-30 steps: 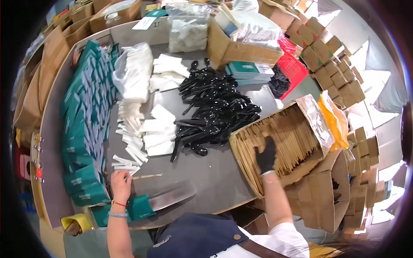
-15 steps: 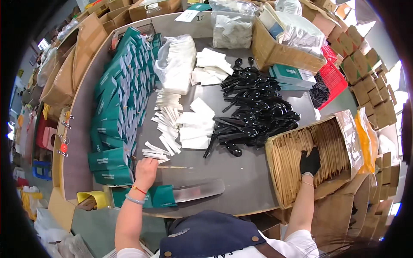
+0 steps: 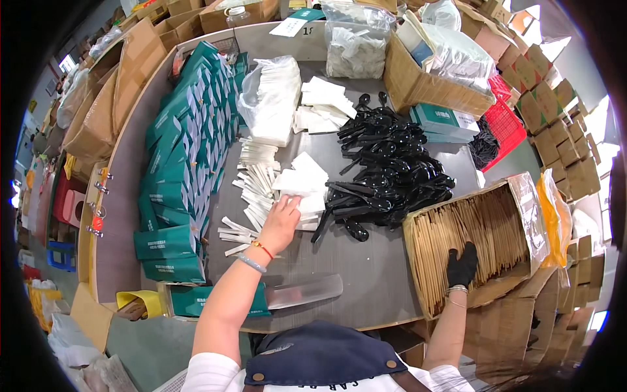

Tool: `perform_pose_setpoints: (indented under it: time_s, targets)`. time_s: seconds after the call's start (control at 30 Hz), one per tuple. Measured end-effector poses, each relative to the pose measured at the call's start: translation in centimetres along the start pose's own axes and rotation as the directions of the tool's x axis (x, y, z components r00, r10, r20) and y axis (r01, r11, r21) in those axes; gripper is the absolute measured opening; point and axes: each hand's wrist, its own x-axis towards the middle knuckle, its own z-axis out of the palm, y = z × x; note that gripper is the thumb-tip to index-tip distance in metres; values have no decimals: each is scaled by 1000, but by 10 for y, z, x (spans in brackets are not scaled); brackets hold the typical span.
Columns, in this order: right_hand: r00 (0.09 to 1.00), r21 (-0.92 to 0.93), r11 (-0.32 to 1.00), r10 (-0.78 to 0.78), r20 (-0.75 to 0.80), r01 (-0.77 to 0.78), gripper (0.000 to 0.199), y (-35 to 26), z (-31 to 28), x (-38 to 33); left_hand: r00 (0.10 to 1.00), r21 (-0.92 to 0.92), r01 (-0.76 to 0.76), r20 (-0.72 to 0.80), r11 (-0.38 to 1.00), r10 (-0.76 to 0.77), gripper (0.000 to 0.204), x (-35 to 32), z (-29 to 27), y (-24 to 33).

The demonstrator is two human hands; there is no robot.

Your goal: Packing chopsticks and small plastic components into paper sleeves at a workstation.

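My left hand (image 3: 281,222), bare with a red cord and a bead bracelet at the wrist, reaches onto a stack of folded white napkins (image 3: 302,183) in the middle of the grey table; its fingers rest on the lowest napkin. My right hand (image 3: 462,264), in a black glove, lies on the rows of brown paper-wrapped chopsticks in an open cardboard box (image 3: 522,261) at the right. A heap of black plastic spoons (image 3: 392,173) lies between the two hands. Small white-wrapped toothpick packets (image 3: 251,196) are spread just left of the left hand.
Rows of green sleeves (image 3: 183,150) line the table's left side. A clear bag of white packets (image 3: 271,98) and a cardboard box (image 3: 431,85) stand at the back. A clear flat bag (image 3: 304,291) with a green pack lies at the front edge. Cartons surround the table.
My left hand has moved from the front edge near the green pack up to the napkin stack. The right hand has stayed on the chopsticks.
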Motion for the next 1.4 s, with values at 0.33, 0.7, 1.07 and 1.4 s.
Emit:
perform_pose_setpoints:
  time_s: [0.33,0.7,1.07,1.4]
  targets:
    - [985,157,972,173,24,-174,40,54,6,-6,991,-16,16,136,1000,-13,7,-62,-38,44]
    - [855,41,995,-57,-515,91,38,64,19,-12,977,-70,214,19,974,-213,28,-53,-48,49]
    - [891,566,720,-449,-60,401,17,-195,17,1,945,-51,310,125,949,-302,41,-66,-38,46]
    - [808,223,833,-549,215,506,22,-228,54,36,847,-375,522,333,766,-414,24,-76,-87,74]
